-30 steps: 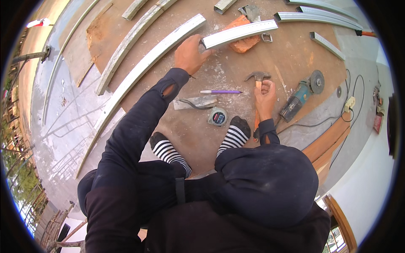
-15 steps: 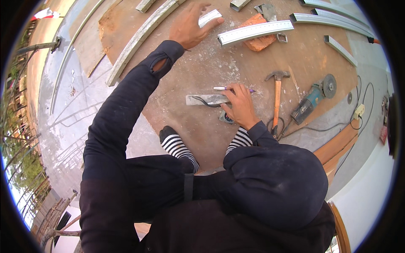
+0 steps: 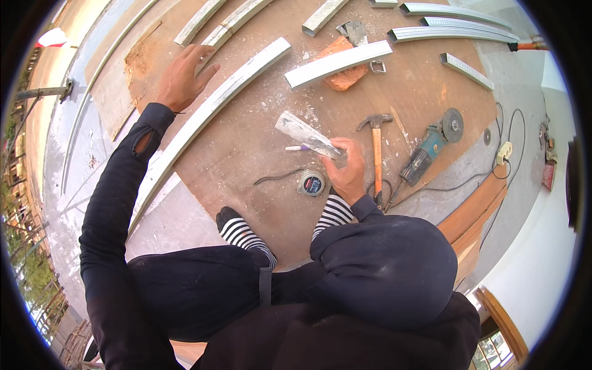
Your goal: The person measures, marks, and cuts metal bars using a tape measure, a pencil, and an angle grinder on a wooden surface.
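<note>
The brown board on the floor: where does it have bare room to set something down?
Bare patches: between the long white bar and dark strap, and between the striped socks. Crowded: around the right hand, with pale strip, marker, tape measure, hammer.

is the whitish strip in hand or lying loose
In hand: the right hand grips the whitish strip by its near end; whether it clears the brown board, cannot tell.

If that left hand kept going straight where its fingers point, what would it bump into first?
Probably the banded grey bar, just ahead of the left hand. Depth is unclear here, so the hand might pass above it instead.
</note>
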A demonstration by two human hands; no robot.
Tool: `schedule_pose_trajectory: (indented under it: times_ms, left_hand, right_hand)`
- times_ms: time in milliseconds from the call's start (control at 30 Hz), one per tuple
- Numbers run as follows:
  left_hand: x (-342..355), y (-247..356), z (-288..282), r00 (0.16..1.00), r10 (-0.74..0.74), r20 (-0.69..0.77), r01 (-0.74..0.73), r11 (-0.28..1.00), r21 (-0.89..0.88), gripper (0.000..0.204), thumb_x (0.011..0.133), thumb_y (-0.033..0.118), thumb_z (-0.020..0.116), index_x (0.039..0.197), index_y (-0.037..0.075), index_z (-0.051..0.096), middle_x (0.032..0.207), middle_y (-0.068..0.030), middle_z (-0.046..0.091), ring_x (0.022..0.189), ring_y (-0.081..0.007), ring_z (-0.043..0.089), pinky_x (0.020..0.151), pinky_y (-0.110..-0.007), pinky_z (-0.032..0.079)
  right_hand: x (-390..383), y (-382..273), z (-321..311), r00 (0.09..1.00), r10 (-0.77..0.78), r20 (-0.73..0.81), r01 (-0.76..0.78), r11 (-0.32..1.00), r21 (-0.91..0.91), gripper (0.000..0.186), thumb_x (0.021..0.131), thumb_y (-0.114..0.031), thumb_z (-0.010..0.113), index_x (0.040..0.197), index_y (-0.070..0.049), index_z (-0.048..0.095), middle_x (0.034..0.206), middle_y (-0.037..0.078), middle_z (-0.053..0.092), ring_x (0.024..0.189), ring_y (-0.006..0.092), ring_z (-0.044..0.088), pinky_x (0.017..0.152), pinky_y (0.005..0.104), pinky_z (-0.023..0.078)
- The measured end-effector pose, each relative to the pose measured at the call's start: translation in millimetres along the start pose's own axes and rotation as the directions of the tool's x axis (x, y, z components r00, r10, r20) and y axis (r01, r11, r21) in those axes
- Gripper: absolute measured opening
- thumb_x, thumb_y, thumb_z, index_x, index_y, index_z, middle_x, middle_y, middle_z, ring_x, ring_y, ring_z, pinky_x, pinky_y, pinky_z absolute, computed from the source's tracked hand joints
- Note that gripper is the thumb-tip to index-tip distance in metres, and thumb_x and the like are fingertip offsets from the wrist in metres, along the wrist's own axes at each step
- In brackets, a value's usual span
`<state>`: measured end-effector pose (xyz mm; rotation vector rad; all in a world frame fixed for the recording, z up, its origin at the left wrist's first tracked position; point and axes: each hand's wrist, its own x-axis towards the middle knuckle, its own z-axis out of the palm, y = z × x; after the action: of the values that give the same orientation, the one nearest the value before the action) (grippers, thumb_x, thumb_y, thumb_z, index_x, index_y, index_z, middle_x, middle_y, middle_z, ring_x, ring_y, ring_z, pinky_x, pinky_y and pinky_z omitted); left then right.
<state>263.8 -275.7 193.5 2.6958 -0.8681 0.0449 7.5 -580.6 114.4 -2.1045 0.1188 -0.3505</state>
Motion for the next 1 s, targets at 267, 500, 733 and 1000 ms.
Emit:
schedule_pose_trajectory:
  times_ms: [267, 500, 733, 1000]
  left_hand:
    - [0.6, 17.3, 7.8, 0.978, -0.085, 0.188, 0.101, 0.992, -0.078, 0.030, 0.093, 0.030, 0.064, 0.108, 0.004, 0.065, 0.106, -0.0150, 0.066, 0.096, -0.0294, 0.064, 0.084, -0.038, 0.051]
    - [4.6, 36.8, 16.0, 0.980, -0.016, 0.197, 0.039, 0.992, -0.116, 0.026, 0.091, 0.027, 0.065, 0.102, 0.003, 0.067, 0.102, -0.0126, 0.067, 0.093, -0.0304, 0.064, 0.082, -0.039, 0.050]
    - [-4.7, 39.4, 25.7, 0.971, -0.010, 0.237, 0.039, 0.992, -0.118, 0.023, 0.090, 0.025, 0.066, 0.097, 0.003, 0.069, 0.100, -0.0125, 0.067, 0.093, -0.0280, 0.065, 0.081, -0.037, 0.051]
    - [-19.9, 16.7, 53.0, 0.925, -0.223, 0.308, 0.186, 0.972, 0.144, 0.050, 0.081, 0.035, 0.073, 0.118, 0.004, 0.056, 0.111, -0.0154, 0.061, 0.106, -0.0322, 0.060, 0.086, -0.041, 0.050]
  right_hand:
    - [27.8, 44.3, -52.8, 0.685, 0.636, -0.355, -0.370, 0.724, 0.582, 0.047, 0.089, -0.019, 0.074, 0.120, 0.007, 0.050, 0.103, 0.011, 0.065, 0.090, 0.0143, 0.062, 0.076, 0.0239, 0.049]
    - [33.2, 52.0, -89.8, 0.592, 0.683, -0.428, -0.493, 0.727, 0.478, 0.048, 0.090, -0.017, 0.070, 0.129, 0.002, 0.051, 0.113, 0.010, 0.063, 0.102, 0.0152, 0.060, 0.083, 0.0292, 0.048]
    - [18.5, 57.6, -78.7, 0.747, 0.498, -0.440, -0.433, 0.867, 0.247, 0.027, 0.091, -0.010, 0.065, 0.113, 0.005, 0.060, 0.099, 0.011, 0.066, 0.087, 0.0137, 0.063, 0.075, 0.0252, 0.049]
    - [32.3, 53.8, -81.7, 0.825, 0.457, -0.333, -0.404, 0.888, 0.220, 0.016, 0.092, -0.010, 0.063, 0.101, 0.004, 0.064, 0.083, 0.005, 0.067, 0.076, 0.0091, 0.062, 0.069, 0.0234, 0.048]
